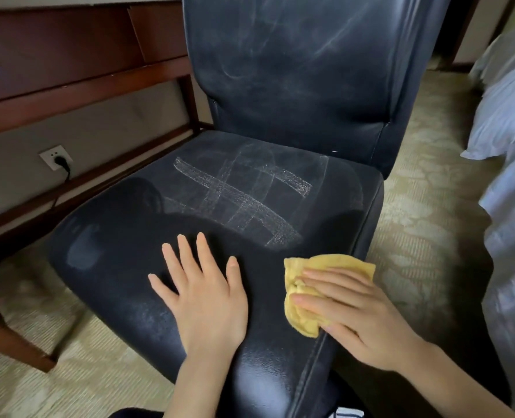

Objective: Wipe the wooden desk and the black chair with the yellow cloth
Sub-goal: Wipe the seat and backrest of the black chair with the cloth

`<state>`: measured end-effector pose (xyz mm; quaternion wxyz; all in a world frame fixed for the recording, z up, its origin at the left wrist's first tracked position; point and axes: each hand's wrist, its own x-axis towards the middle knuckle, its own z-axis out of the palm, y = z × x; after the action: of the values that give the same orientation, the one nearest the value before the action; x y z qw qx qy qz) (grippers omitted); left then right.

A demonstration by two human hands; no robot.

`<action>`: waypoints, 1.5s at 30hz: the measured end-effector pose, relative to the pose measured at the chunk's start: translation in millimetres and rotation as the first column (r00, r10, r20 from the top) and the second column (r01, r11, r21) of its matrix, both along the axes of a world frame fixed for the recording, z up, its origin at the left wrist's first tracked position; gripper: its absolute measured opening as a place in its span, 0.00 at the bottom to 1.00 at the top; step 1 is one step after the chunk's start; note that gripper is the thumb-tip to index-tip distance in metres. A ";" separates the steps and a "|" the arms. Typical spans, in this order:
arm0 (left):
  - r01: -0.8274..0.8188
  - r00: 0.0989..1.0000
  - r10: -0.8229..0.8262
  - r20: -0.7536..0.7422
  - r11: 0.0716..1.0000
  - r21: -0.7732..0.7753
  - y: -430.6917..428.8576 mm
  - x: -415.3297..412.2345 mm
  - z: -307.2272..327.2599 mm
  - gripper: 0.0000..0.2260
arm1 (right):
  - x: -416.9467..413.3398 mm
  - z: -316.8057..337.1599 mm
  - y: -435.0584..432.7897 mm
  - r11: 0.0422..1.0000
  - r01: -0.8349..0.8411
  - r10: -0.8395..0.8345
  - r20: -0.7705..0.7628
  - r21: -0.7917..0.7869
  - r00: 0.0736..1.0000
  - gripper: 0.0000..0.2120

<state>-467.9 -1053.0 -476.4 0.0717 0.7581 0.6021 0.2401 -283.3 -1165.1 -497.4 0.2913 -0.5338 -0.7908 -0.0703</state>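
- The yellow cloth lies bunched on the seat of the black chair, at about 5 o'clock from the seat's middle, near its right edge.
- The right hand lies flat on the cloth, fingers straight, pressing rather than gripping.
- The left hand rests flat on bare seat at 9 o'clock from the cloth, fingers spread, holding nothing — the hands are apart.
- The cloth looks soft, light and limp — likely to ruck up, so press on its middle.
- White stripes cross the seat at 12 o'clock from the hands.
- The wooden bench stands at 10 o'clock.
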 end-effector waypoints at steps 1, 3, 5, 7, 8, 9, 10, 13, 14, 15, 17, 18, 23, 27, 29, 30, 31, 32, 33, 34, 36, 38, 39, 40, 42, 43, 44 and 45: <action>-0.003 1.000 0.003 0.004 1.000 -0.005 1.7 -3.0 -0.2 0.39 | 4.2 -0.3 3.4 1.000 0.023 -0.023 -0.012 -0.005 1.000 0.16; -0.007 1.000 0.007 0.019 1.000 -0.002 3.8 -8.1 0.0 0.39 | 14.8 0.9 10.7 0.996 0.081 -0.083 -0.075 -0.030 0.994 0.17; -0.010 1.000 0.010 0.026 1.000 0.002 5.6 -11.6 -0.4 0.39 | 29.4 1.7 20.5 0.989 0.135 -0.141 -0.112 -0.062 0.984 0.18; -0.011 1.000 0.011 0.020 1.000 -0.006 7.3 -12.6 -0.6 0.39 | 46.5 3.6 32.4 0.980 0.180 -0.191 -0.136 -0.086 0.972 0.18; -0.010 1.000 0.010 0.020 1.000 -0.006 8.0 -12.4 -0.9 0.39 | 54.3 6.8 38.3 0.975 0.196 -0.210 -0.158 -0.102 0.965 0.18; -0.009 1.000 0.009 0.025 1.000 -0.005 8.2 -11.9 -1.0 0.39 | 61.2 11.2 43.7 0.972 0.206 -0.224 -0.181 -0.113 0.958 0.18; -0.009 0.999 0.009 0.032 1.000 -0.004 8.1 -11.7 -0.7 0.39 | 67.9 15.5 48.9 0.972 0.207 -0.225 -0.195 -0.111 0.955 0.18; -0.008 0.999 0.008 0.052 1.000 0.005 6.9 -12.2 -0.7 0.38 | 85.9 26.5 66.2 0.972 0.219 -0.233 -0.208 -0.087 0.950 0.17; -0.007 0.999 0.007 0.053 1.000 0.005 6.6 -11.7 -0.6 0.38 | 92.7 28.9 73.8 0.962 0.254 -0.270 -0.222 -0.101 0.937 0.17; -0.008 0.999 0.008 0.053 1.000 0.005 6.6 -11.6 -1.0 0.38 | 97.4 30.4 81.8 0.943 0.302 -0.327 -0.235 -0.137 0.915 0.16; -0.011 0.999 0.010 0.049 1.000 0.006 6.2 -12.5 -1.7 0.37 | 101.3 29.0 97.5 0.883 0.410 -0.457 -0.220 -0.228 0.862 0.15; -0.012 0.999 0.012 0.041 1.000 0.006 5.8 -12.4 -2.1 0.37 | 99.8 28.0 102.9 0.850 0.457 -0.511 -0.201 -0.263 0.836 0.15; -0.030 0.999 0.030 0.021 0.999 0.021 5.1 -12.1 -2.1 0.36 | 56.4 37.6 104.4 0.852 0.429 -0.466 -0.058 -0.300 0.883 0.17; -0.032 0.999 0.032 0.025 0.999 0.020 4.6 -12.5 -3.4 0.35 | -2.1 45.5 102.6 0.901 0.302 -0.306 0.035 -0.311 0.951 0.19; -0.031 0.999 0.030 0.039 0.999 0.026 4.9 -12.5 -2.6 0.35 | -26.8 44.6 97.6 0.921 0.228 -0.228 0.035 -0.316 0.973 0.19; -0.029 0.999 0.028 0.043 0.999 0.023 5.4 -12.9 -3.0 0.35 | -36.6 43.3 93.4 0.932 0.186 -0.185 0.031 -0.312 0.982 0.19; -0.026 0.999 0.025 0.049 0.999 0.023 5.9 -13.0 -2.7 0.35 | -44.1 42.4 88.2 0.941 0.147 -0.144 0.031 -0.304 0.989 0.19; -0.021 0.998 0.020 0.055 1.000 0.021 6.2 -13.6 -2.3 0.35 | -49.5 41.4 81.7 0.948 0.110 -0.106 0.032 -0.299 0.994 0.21; -0.017 0.998 0.016 0.060 1.000 0.018 6.2 -14.0 -1.7 0.36 | -52.5 40.5 74.5 0.950 0.077 -0.072 0.029 -0.302 0.997 0.22; -0.015 0.998 0.014 0.064 1.000 0.014 6.4 -14.7 -1.3 0.36 | -53.5 39.5 67.3 0.951 0.049 -0.044 0.022 -0.305 0.999 0.24; -0.011 0.997 0.011 0.073 1.000 0.001 6.5 -15.3 -0.3 0.35 | -50.7 38.5 52.9 0.950 0.012 -0.007 0.017 -0.312 1.000 0.22; -0.012 0.997 0.013 0.075 1.000 -0.011 6.7 -16.0 0.9 0.32 | -45.7 38.6 38.1 0.955 -0.012 0.013 0.004 -0.298 1.000 0.20; -0.012 0.997 0.013 0.075 1.000 -0.017 6.7 -16.5 1.6 0.30 | -42.1 38.4 31.2 0.958 -0.015 0.016 0.003 -0.287 1.000 0.19; -0.011 0.997 0.013 0.079 1.000 -0.022 7.0 -17.1 1.5 0.29 | -37.8 38.0 25.1 0.961 -0.012 0.014 0.005 -0.277 1.000 0.19; -0.013 0.997 0.015 0.080 0.999 -0.031 7.6 -18.2 1.1 0.27 | -26.5 34.6 15.0 0.967 0.022 -0.019 0.014 -0.255 1.000 0.19; -0.014 0.997 0.016 0.076 0.999 -0.033 7.8 -18.5 0.6 0.26 | -18.8 32.2 11.4 0.968 0.056 -0.054 0.017 -0.244 0.998 0.19; -0.016 0.997 0.018 0.075 0.999 -0.028 8.1 -18.2 -0.3 0.27 | -8.8 29.5 8.5 0.967 0.098 -0.098 0.014 -0.235 0.995 0.19; -0.016 0.997 0.018 0.077 1.000 -0.020 8.3 -18.1 -1.1 0.28 | 1.7 27.1 7.0 0.963 0.145 -0.147 0.006 -0.225 0.989 0.20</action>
<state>-486.0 -1044.7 -477.5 0.1002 0.7424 0.6076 0.2640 -281.7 -1158.1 -470.3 0.2273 -0.6205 -0.7505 0.0014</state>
